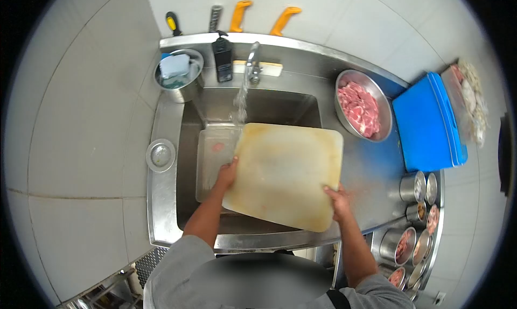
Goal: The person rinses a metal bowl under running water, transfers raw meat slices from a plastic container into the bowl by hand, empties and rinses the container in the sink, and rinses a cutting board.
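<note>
A large, yellow-stained white cutting board (285, 174) is held over the right part of the sink (293, 102) and its rim. My left hand (228, 173) grips the board's left edge, and my right hand (338, 201) grips its lower right edge. Both hands have their fingers partly hidden by the board. Water runs from the faucet (253, 58) into the sink, just behind the board's upper left corner. Partly under the board, a clear plastic tray (207, 169) lies in the sink with a small pinkish piece in it.
A steel bowl of sliced raw meat (360, 109) stands on the right counter beside a blue cooler box (428, 126). Several steel containers (397, 245) line the far right. A black pump bottle (222, 58) and a steel pot with sponges (180, 77) stand behind the sink. A drain strainer (161, 155) lies left.
</note>
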Demonstrator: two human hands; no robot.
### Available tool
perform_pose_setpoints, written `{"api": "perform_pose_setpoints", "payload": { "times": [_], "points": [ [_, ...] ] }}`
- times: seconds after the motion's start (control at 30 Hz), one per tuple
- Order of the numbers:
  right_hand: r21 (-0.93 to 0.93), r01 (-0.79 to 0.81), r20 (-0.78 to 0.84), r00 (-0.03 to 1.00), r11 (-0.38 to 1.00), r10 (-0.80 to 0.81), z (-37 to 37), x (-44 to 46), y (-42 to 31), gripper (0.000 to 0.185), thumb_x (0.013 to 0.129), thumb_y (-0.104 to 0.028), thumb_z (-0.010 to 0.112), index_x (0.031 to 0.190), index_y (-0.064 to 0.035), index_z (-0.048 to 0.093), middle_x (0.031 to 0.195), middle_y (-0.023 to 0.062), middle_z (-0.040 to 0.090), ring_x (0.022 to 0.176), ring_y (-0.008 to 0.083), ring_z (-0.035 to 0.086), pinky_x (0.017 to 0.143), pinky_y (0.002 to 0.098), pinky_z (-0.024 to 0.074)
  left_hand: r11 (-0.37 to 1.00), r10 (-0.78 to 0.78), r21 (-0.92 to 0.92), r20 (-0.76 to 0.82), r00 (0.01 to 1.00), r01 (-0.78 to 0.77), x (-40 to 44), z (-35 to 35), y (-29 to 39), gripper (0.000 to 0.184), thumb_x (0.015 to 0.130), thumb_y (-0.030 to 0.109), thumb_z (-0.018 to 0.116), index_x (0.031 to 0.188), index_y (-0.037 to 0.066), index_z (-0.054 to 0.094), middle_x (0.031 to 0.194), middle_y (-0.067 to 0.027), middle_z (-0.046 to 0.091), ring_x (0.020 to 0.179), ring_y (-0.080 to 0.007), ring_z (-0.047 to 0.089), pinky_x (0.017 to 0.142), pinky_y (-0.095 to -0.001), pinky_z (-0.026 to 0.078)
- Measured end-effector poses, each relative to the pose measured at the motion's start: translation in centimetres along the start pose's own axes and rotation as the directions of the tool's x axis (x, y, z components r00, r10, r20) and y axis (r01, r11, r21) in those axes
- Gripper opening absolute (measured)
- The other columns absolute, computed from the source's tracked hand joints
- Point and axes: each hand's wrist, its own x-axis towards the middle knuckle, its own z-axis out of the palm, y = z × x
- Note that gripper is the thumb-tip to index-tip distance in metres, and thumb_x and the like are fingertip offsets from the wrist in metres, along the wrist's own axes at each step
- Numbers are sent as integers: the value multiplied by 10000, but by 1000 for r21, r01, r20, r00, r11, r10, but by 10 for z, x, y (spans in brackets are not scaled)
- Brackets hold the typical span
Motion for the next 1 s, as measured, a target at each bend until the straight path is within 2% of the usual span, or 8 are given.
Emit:
{"api": "perform_pose_setpoints", "payload": {
  "times": [0.3, 0.4, 0.5, 0.63, 0.7, 0.77, 0.87, 1.0],
  "points": [
    [5, -80, 203, 976, 997, 78, 92, 38, -9, 320, 842, -13, 638, 1151, 22, 562, 1039, 104, 656, 909, 217, 642, 822, 371, 526, 876, -252, 372, -190, 949, 307, 73, -45, -59, 627, 951, 482, 420, 1174, -73, 609, 1241, -289, 573, 1146, -431, 558, 977, -469, 432],
    [-169, 81, 114, 991, 982, -63, 88, 14, -18, 291, 828, 19, 642, 1113, 26, 581, 1035, 99, 664, 912, 197, 641, 821, 347, 522, 830, 22, 552, -173, 985, 78, 136, -30, -81, 436, 940, 321, 482, 1153, -29, 633, 1241, -265, 573, 1100, -421, 583, 981, -460, 439],
    [-138, -22, 36, 999, 990, 27, 83, -7, -42, 270, 826, 38, 632, 1093, 29, 589, 1014, 102, 671, 887, 195, 646, 818, 335, 521, 596, 556, 770, -193, 808, -226, 190, -11, -94, 307, 915, 151, 508, 1161, 21, 638, 1244, -231, 570, 1093, -396, 588, 984, -448, 449],
    [-73, -35, 4, 999, 997, 35, 72, -17, -44, 279, 826, 49, 619, 1103, 31, 587, 1005, 112, 675, 870, 193, 649, 816, 331, 522, 616, 15, 786, 42, 999, -42, 170, -6, -87, 304, 899, 18, 521, 1190, 28, 610, 1312, -209, 535, 1165, -360, 554, 978, -415, 470],
    [-82, -29, 12, 999, 996, 30, 78, -18, -46, 276, 826, 47, 622, 1099, 31, 589, 1006, 112, 676, 870, 190, 649, 817, 336, 523, 506, -54, 848, 213, 976, -157, 146, 0, -144, 250, 892, -10, 541, 1128, 8, 623, 1254, -206, 569, 1126, -345, 580, 949, -408, 487],
    [-74, -21, 22, 1000, 997, 22, 84, -20, -41, 273, 826, 45, 624, 1096, 31, 591, 1007, 111, 677, 871, 187, 648, 817, 341, 525, 575, -303, 815, 131, 944, 71, 119, -12, -145, 255, 892, -20, 553, 1139, 5, 609, 1185, -194, 596, 1090, -334, 595, 934, -413, 494],
    [-68, 31, 49, 998, 997, -27, 88, -10, -27, 282, 822, 21, 645, 1099, 35, 595, 1006, 112, 678, 874, 182, 647, 812, 340, 524, 817, -89, 575, 49, 995, 45, 124, -24, -195, 300, 915, 71, 559, 1210, 15, 566, 1157, -214, 593, 1057, -352, 594, 938, -427, 486],
    [-175, -22, 0, 1000, 984, 23, 102, -3, -18, 307, 813, -21, 669, 1105, 42, 598, 982, 114, 682, 856, 186, 650, 790, 330, 521, 550, 9, 820, 183, 983, -158, 116, -8, -193, 330, 876, 179, 623, 1179, 50, 605, 1299, -177, 506, 1142, -355, 543, 943, -484, 467]
  ]
}}
